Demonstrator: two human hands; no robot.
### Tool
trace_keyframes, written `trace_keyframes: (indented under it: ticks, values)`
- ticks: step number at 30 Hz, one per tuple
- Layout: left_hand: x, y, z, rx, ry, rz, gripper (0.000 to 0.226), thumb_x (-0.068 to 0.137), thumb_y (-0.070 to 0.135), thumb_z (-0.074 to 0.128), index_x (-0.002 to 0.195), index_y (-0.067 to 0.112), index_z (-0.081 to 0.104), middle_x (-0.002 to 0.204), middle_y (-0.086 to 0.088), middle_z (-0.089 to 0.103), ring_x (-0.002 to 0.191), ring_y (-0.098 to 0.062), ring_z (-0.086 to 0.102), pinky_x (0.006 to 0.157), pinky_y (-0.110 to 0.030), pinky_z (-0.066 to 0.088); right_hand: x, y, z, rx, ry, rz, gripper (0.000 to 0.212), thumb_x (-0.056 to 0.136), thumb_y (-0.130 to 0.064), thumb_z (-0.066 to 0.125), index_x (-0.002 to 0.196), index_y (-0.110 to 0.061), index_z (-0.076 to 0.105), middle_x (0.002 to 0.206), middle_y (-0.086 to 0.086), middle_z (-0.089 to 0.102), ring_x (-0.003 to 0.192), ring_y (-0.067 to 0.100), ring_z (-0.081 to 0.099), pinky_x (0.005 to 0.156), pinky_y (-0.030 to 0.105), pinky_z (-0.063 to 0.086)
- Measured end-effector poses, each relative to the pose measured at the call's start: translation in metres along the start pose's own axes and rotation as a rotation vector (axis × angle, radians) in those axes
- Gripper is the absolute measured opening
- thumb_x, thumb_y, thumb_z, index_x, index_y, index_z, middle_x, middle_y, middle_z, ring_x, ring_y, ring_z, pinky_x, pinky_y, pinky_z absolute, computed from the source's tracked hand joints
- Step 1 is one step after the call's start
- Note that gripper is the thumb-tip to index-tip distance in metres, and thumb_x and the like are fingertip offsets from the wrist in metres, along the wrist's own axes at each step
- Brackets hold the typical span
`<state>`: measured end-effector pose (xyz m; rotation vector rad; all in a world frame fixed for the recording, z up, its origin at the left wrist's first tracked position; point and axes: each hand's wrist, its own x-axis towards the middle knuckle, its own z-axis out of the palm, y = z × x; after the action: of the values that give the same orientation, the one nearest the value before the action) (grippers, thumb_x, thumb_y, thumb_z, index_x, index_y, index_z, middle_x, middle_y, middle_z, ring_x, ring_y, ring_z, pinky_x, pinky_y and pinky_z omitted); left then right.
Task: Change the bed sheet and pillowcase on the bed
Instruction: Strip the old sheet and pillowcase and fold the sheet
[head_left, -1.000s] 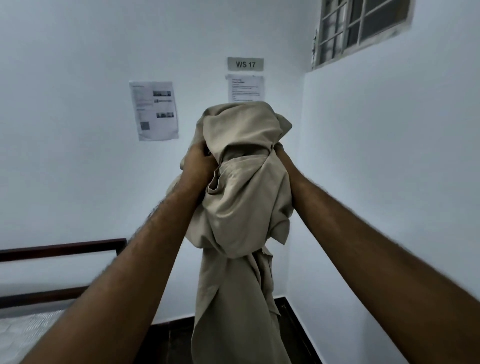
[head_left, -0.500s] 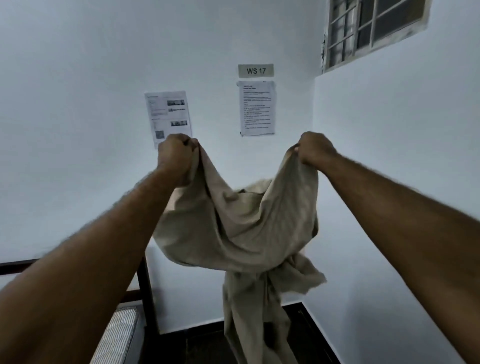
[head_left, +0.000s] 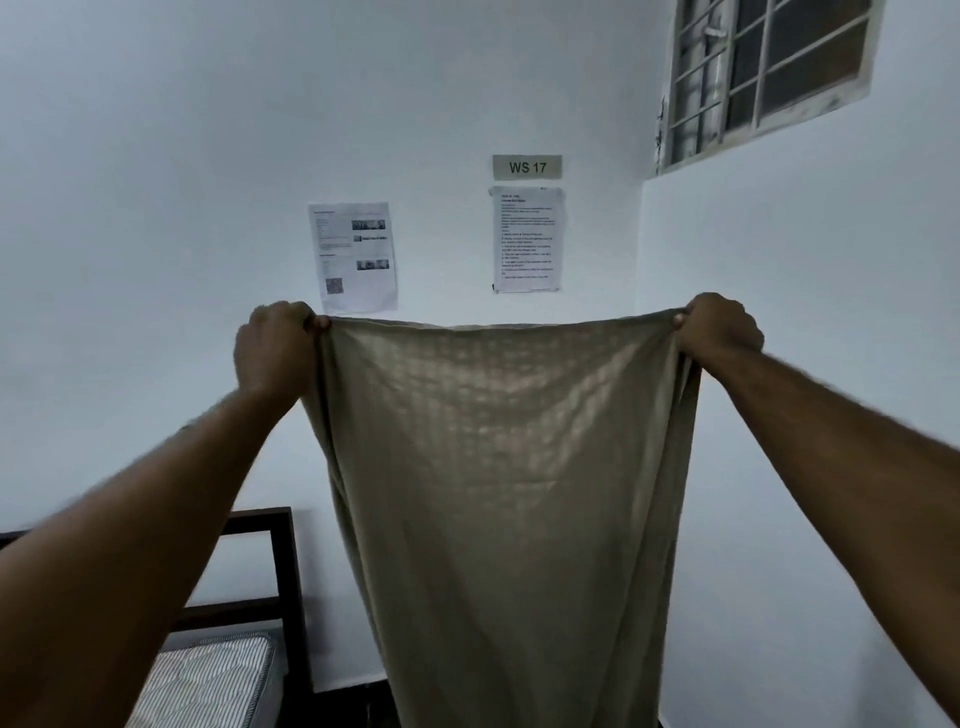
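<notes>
Walls: pale white corner (head_left: 156, 156)
Window: barred (head_left: 769, 73), above the right hand
Sign: "WS 17" (head_left: 527, 167)
Floor: dark strip (head_left: 358, 704)

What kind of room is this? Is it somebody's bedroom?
Probably a small practice bedroom, not a home one. There's a dark bed frame with a striped mattress, a wall sign reading WS 17 above a taped instruction sheet, and a barred window.

The sheet (head_left: 498, 493) hangs between the hands — left hand (head_left: 275, 348), right hand (head_left: 719, 330) — before the wall; bed (head_left: 218, 675) lower left.
</notes>
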<state>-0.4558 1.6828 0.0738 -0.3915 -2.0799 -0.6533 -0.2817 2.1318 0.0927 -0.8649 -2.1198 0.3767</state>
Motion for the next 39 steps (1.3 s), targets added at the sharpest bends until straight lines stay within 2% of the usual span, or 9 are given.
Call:
trace_keyframes:
  ticks: [4,9,13,20,26,30,32,34,39]
  values:
    - [0.01,-0.025,-0.022,0.281,-0.274,0.53,0.029,0.1,0.034,0.058,0.082,0.012,0.068,0.076,-0.009,0.06,0.08,-0.036,0.058,0.071,-0.039,0.044,0.003,0.027,-0.002,0.162,-0.042,0.108,0.012,0.085,-0.022,0.069,0.092,-0.012,0.066,0.088,0.016,0.073,0.085,0.032,0.07,0.078,0.041,0.059]
    - [0.008,-0.044,-0.022,0.406,-0.293,0.644,0.033,0.096,0.037,0.063,0.128,0.028,0.061,0.098,-0.005,0.065,0.094,-0.033,0.06,0.092,-0.038,0.049,0.002,0.037,0.003,0.357,-0.078,0.202,0.014,0.096,-0.009,0.062,0.084,-0.002,0.064,0.06,0.012,0.066,0.054,0.028,0.066,0.071,0.044,0.06]
    - [-0.001,-0.056,-0.005,0.599,-0.211,0.743,0.038,0.091,0.035,0.068,0.124,0.019,0.06,0.09,-0.003,0.072,0.093,-0.026,0.061,0.083,-0.04,0.039,0.003,0.025,0.007,0.427,-0.113,0.138,0.021,0.096,-0.007,0.061,0.076,-0.007,0.057,0.061,0.013,0.065,0.052,0.027,0.064,0.067,0.042,0.059]
    - [-0.006,-0.052,-0.015,0.779,-0.451,0.294,0.028,0.102,0.051,0.046,0.102,0.038,0.071,0.088,0.012,0.065,0.102,-0.012,0.044,0.092,-0.033,0.03,-0.002,0.003,0.02,0.385,-0.225,0.032,0.023,0.094,-0.006,0.067,0.072,-0.006,0.058,0.063,0.011,0.065,0.048,0.014,0.062,0.042,0.01,0.043]
    - [0.02,-0.022,-0.03,0.559,-0.001,0.08,0.01,0.085,0.007,0.059,0.078,0.011,0.065,0.078,-0.01,0.064,0.086,-0.036,0.053,0.079,-0.044,0.034,0.01,-0.007,0.024,0.408,0.099,0.011,0.021,0.098,-0.022,0.056,0.081,-0.01,0.06,0.086,0.011,0.063,0.081,0.029,0.059,0.069,0.036,0.05]
    - [0.043,-0.019,-0.038,0.551,-0.241,-0.022,0.011,0.088,0.015,0.058,0.082,0.017,0.067,0.089,-0.011,0.068,0.091,-0.034,0.063,0.085,-0.041,0.039,0.015,-0.004,0.014,0.271,-0.264,-0.092,0.015,0.091,-0.015,0.068,0.077,-0.017,0.066,0.084,0.008,0.066,0.07,0.025,0.062,0.053,0.024,0.047]
    - [0.044,-0.017,-0.043,0.537,-0.132,0.01,0.015,0.077,0.002,0.058,0.078,0.015,0.067,0.082,-0.011,0.066,0.083,-0.035,0.064,0.083,-0.041,0.04,0.023,-0.008,0.01,0.253,-0.101,-0.084,0.014,0.092,-0.027,0.066,0.081,-0.02,0.065,0.088,0.007,0.068,0.08,0.029,0.066,0.067,0.033,0.054]
    - [0.053,-0.011,-0.047,0.402,-0.042,-0.02,0.013,0.078,0.001,0.058,0.079,0.013,0.064,0.083,-0.012,0.061,0.079,-0.037,0.062,0.073,-0.04,0.042,0.033,-0.023,0.004,0.38,0.04,-0.006,0.014,0.097,-0.025,0.058,0.089,-0.015,0.063,0.093,0.009,0.068,0.07,0.029,0.07,0.064,0.035,0.057]
    - [0.103,-0.005,-0.08,0.303,-0.206,-0.215,0.008,0.09,0.025,0.066,0.094,0.025,0.073,0.099,-0.012,0.062,0.088,-0.036,0.06,0.072,-0.038,0.046,0.061,-0.054,-0.022,0.706,-0.297,0.162,0.016,0.104,-0.004,0.045,0.115,0.0,0.057,0.104,0.016,0.064,0.037,0.008,0.062,0.031,0.013,0.027]
